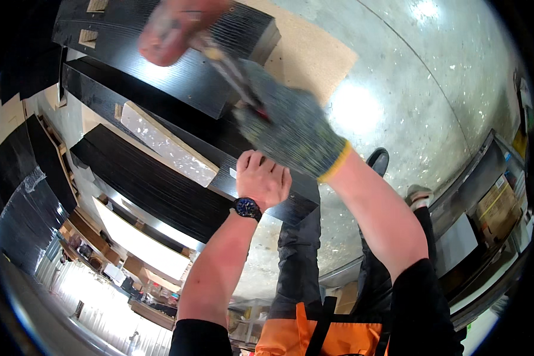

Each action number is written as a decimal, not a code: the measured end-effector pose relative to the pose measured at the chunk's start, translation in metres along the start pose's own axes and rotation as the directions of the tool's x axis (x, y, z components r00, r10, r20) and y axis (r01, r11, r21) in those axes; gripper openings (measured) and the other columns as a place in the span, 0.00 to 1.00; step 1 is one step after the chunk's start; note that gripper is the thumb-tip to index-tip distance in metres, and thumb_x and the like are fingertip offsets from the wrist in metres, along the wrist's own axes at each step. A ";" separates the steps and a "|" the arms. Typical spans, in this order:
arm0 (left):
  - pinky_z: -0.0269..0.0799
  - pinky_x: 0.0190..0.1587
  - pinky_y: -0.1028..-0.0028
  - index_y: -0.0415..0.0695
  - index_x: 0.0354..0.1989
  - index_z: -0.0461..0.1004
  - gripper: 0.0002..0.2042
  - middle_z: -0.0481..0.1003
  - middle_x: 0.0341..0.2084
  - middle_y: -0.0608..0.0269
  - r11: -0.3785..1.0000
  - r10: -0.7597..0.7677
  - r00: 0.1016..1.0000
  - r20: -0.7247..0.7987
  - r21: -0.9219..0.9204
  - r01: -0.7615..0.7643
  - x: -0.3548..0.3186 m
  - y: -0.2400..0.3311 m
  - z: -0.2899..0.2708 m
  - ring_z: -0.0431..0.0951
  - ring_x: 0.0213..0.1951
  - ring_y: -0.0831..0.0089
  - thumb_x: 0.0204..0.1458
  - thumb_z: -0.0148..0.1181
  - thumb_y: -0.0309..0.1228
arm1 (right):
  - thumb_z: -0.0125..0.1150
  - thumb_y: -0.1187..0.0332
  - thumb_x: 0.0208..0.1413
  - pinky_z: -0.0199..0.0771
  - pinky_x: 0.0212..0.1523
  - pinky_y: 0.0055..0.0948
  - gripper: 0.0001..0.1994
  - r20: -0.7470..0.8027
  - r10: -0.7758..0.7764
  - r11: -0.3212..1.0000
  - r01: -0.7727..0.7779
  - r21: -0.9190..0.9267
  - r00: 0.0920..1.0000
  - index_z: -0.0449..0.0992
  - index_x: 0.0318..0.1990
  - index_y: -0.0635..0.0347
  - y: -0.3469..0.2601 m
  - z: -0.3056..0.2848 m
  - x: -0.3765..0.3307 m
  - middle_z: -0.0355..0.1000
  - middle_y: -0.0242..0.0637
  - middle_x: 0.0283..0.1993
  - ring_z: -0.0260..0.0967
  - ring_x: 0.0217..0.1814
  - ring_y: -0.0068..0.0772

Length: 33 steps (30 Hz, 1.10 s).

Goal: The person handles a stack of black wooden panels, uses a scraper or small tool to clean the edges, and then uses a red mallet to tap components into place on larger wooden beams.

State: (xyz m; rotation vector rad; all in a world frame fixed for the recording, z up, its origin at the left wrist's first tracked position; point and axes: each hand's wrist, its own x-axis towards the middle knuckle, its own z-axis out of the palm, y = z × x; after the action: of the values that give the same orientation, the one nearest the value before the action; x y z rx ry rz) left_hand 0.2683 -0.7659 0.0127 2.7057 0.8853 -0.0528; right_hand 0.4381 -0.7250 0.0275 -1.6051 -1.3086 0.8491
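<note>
My right hand, in a grey knit glove with a yellow cuff, is wrapped round the handle of a mallet. The mallet's reddish head is raised at the upper left and smeared by motion. Just below the glove is my bare left hand, with its fingers curled at a long black wood-grain board. What those fingers hold, if anything, is hidden. A dark watch sits on the left wrist. Beyond both hands lies a thick stack of black panels.
A pale, speckled strip of board lies on the black boards at left. Another black stack runs beside it. Brown board rests on the grey floor. A rack with cardboard stands at right.
</note>
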 end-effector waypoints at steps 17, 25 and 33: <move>0.64 0.53 0.58 0.45 0.41 0.74 0.13 0.74 0.40 0.59 0.964 -0.162 0.971 -0.177 -0.238 0.117 -0.023 0.009 0.101 0.71 0.46 0.58 0.47 0.58 0.36 | 0.60 0.65 0.52 0.75 0.47 0.42 0.21 -0.183 -0.064 0.880 -0.031 -0.474 0.981 0.69 0.53 0.60 -0.036 0.008 0.024 0.72 0.45 0.49 0.73 0.48 0.45; 0.63 0.55 0.54 0.46 0.50 0.72 0.18 0.73 0.46 0.56 0.898 -0.006 0.993 0.122 -0.437 0.059 -0.021 -0.018 0.032 0.70 0.51 0.55 0.50 0.58 0.36 | 0.60 0.74 0.51 0.73 0.50 0.39 0.18 -0.289 0.285 0.854 -0.379 -0.357 0.914 0.72 0.51 0.65 -0.031 -0.002 -0.178 0.74 0.46 0.48 0.73 0.48 0.46; 0.69 0.50 0.73 0.37 0.48 0.73 0.12 0.77 0.42 0.58 0.679 -0.489 0.868 -0.082 -0.660 0.320 -0.029 0.002 -0.061 0.75 0.45 0.71 0.64 0.46 0.28 | 0.61 0.61 0.51 0.72 0.44 0.41 0.17 -0.255 0.172 0.926 -0.245 -0.287 0.952 0.74 0.47 0.58 -0.030 0.039 -0.157 0.73 0.40 0.43 0.72 0.43 0.45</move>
State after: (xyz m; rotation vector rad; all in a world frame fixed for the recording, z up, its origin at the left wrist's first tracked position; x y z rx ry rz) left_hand 0.2424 -0.7663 0.0756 1.8649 1.2970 0.4351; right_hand 0.3580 -0.8684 0.0369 -2.0600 -1.1652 0.5774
